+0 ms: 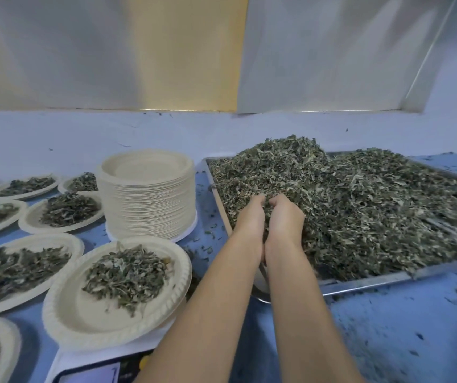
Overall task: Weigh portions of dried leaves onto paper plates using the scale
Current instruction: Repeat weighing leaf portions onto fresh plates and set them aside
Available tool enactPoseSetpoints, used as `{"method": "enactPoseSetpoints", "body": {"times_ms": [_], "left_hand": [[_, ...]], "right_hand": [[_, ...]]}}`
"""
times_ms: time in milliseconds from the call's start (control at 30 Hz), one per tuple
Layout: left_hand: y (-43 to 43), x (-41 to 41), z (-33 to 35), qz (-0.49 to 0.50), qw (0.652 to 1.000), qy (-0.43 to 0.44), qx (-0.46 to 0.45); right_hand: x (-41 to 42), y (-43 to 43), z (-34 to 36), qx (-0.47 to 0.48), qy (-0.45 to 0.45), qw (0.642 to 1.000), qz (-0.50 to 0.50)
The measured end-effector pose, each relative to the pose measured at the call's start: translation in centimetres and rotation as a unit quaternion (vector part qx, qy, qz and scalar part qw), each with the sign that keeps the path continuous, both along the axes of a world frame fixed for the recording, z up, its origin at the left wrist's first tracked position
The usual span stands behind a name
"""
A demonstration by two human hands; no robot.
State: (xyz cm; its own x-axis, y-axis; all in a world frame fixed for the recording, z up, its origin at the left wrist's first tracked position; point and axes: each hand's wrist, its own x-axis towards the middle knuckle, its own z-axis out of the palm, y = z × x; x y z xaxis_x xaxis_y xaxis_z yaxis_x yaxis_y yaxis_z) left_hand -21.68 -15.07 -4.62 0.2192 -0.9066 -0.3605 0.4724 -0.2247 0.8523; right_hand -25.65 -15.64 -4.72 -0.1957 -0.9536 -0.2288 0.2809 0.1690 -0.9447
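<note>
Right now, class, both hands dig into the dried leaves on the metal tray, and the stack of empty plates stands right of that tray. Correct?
No. The head view shows the stack of empty plates left of the metal tray, not right. The left hand and right hand do dig into the dried leaves.

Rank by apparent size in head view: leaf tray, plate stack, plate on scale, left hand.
1. Tray of leaves.
2-3. Plate on the scale looks bigger than the plate stack, but it's nearer the camera, so unsure.
4. Left hand.
</note>
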Motion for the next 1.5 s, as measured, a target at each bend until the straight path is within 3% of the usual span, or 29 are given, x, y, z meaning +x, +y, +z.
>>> {"method": "enactPoseSetpoints", "body": {"times_ms": [133, 267, 400, 567, 1000, 1200, 1500], "left_hand": [[0.3, 0.5, 0.1, -0.006, 0.999, -0.04, 0.002], [0.6, 0.6, -0.2, -0.015, 1.0, -0.017, 0.012], [1.2, 0.3, 0.0, -0.023, 1.0, 0.008, 0.006], [2.3, 0.7, 0.6, -0.033, 0.991, 0.131, -0.023], [7.1, 6.5, 3.0, 0.075, 0.98, 0.057, -0.173], [12.0, 12.3, 3.8, 0.122, 0.972, 0.045, -0.196], [15.8, 18.0, 1.4, 0.216, 0.95, -0.189, -0.125]], "right_hand": [[0.6, -0.3, -0.7, -0.004, -0.038, 0.999, -0.005], [0.9, -0.2, -1.3, -0.081, -0.067, 0.992, -0.065], [0.7, -0.2, -1.6, -0.076, -0.027, 0.995, -0.06], [1.1, -0.4, -1.3, -0.036, -0.069, 0.996, -0.033], [5.7, 3.8, 1.2, -0.111, -0.239, 0.962, 0.065], [9.4, 7.6, 1.7, -0.188, -0.16, 0.952, 0.182], [8.5, 6.7, -0.6, -0.191, 0.035, 0.956, 0.219]]}}
